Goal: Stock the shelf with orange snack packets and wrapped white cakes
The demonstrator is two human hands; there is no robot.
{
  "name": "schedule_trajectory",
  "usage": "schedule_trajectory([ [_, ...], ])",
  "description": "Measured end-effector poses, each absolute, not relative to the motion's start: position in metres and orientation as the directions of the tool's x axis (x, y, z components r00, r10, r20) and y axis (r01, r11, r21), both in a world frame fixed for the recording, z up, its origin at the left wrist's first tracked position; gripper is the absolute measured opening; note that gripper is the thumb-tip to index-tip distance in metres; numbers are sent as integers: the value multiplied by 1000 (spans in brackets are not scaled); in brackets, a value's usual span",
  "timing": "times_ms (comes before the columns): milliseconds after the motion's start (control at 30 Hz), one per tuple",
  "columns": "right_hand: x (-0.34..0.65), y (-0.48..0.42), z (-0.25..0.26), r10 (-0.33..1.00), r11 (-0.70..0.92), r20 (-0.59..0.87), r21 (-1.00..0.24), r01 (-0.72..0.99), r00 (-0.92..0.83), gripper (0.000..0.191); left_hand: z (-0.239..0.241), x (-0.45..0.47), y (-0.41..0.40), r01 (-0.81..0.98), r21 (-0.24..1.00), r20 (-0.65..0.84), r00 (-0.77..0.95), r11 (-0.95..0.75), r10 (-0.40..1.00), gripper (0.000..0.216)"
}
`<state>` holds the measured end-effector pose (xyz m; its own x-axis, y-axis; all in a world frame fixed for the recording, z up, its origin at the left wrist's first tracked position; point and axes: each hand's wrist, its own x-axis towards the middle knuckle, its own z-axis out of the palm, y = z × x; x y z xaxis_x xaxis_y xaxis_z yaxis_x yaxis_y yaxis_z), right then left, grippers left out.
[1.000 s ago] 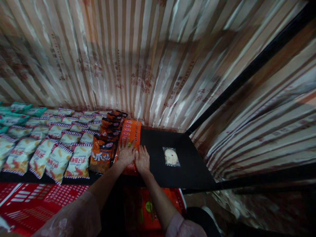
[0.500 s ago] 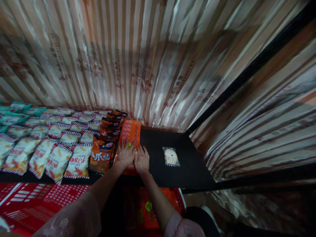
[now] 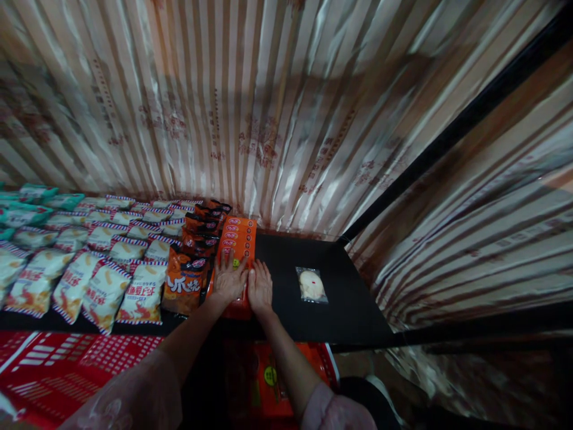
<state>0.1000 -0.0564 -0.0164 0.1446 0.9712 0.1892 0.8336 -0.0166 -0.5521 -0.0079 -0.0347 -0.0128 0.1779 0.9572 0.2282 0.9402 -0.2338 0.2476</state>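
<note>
A row of overlapping orange snack packets runs from the back to the front of the black shelf. My left hand lies flat on top of the nearer packets, fingers spread. Along their right side rests my right hand, its fingers stretched out and touching the edge. Just left of them stand several dark orange snack bags in a column. To the right, a round pale item in a clear wrapper lies apart on the shelf.
White snack bags fill the shelf's left part, with teal bags farther left. Below the black shelf are a red basket and another holding orange packets. A striped curtain and a dark pole stand behind.
My right hand has shifted slightly right, from partly on top of the orange packets to their right edge. My left hand stays nearly where it was.
</note>
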Motion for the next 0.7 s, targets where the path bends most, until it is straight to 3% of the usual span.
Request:
schedule_trajectory([
  [367,119,-2,-12,998,-20,45,-550,835,54,53,-21,-6,-31,941,244,269,164,-232,949,48],
  [700,116,5,-9,993,-102,-4,-542,834,118,53,-18,-6,-31,937,254,283,163,-238,945,47],
])
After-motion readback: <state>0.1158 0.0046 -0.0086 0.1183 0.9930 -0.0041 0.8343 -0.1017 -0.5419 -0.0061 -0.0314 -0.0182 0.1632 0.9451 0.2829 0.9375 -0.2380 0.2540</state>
